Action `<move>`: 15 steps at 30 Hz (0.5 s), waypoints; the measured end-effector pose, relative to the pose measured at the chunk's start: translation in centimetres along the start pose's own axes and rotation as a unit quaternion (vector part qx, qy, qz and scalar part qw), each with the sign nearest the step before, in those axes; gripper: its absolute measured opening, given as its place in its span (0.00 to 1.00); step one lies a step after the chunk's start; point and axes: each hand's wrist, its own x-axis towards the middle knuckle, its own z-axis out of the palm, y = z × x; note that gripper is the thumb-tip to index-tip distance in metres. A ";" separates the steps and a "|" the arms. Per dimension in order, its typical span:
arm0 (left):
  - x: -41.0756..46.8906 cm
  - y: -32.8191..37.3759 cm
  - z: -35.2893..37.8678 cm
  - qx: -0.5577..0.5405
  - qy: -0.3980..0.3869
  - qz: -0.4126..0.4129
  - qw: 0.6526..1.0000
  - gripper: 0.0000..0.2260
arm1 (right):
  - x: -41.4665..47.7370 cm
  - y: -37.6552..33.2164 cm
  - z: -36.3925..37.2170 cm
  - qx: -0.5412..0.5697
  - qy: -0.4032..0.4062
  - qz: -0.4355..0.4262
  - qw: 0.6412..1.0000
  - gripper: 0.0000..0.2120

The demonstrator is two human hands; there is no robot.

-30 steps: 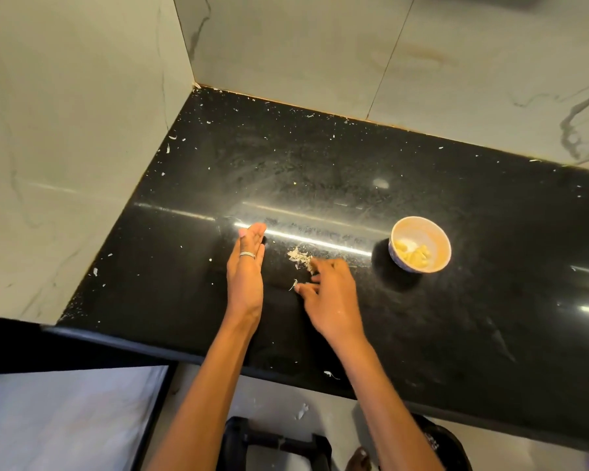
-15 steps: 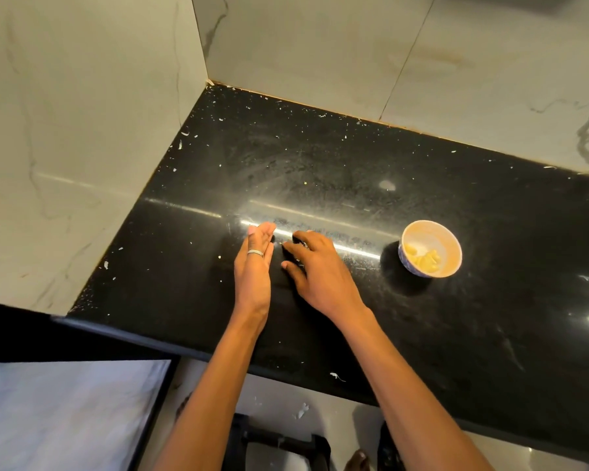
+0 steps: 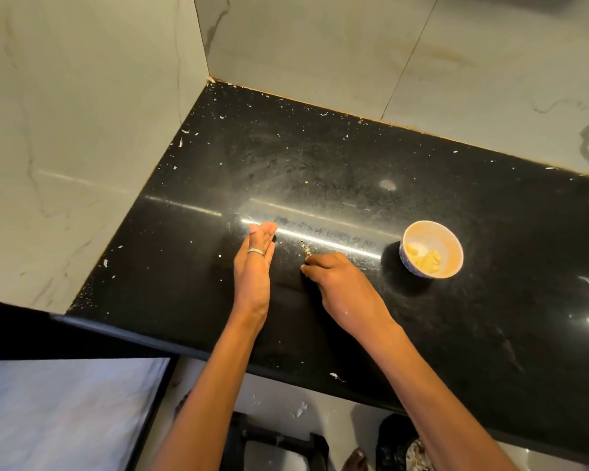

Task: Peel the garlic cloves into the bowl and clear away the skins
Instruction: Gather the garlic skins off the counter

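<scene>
Head view. Left hand (image 3: 255, 266) stands edge-on on the counter (image 3: 320, 158), fingers straight. Right hand (image 3: 340, 283), fingers curled, grip indeterminate, lies beside skins (image 3: 306, 248). Bowl (image 3: 447, 241), further right, holds peeled cloves (image 3: 424, 260).

Two hands: the left hand (image 3: 254, 266), wearing one ring (image 3: 255, 252), and the right hand (image 3: 344, 287). One small clump of garlic skins (image 3: 306, 248) lies just beyond the right fingertips. One bowl (image 3: 451, 239) sits right of that hand, holding several peeled garlic cloves (image 3: 425, 260), too jumbled to count. Skin flecks (image 3: 185, 131) too many to count dot the one countertop (image 3: 320, 158).
</scene>
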 end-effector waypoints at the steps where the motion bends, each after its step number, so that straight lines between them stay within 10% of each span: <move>1: 0.0 0.0 0.0 0.002 -0.002 -0.003 1.000 0.22 | -0.2 -0.2 -0.2 -0.013 -0.004 0.003 1.000 0.16; 9: -0.3 0.4 0.4 -0.062 0.001 -0.049 0.997 0.26 | 1.4 -2.8 -1.8 -0.067 -0.008 0.053 0.996 0.08; 15: -1.1 0.5 1.3 -0.188 -0.005 -0.118 0.975 0.29 | 2.8 -3.0 -3.8 0.248 0.043 0.241 0.937 0.05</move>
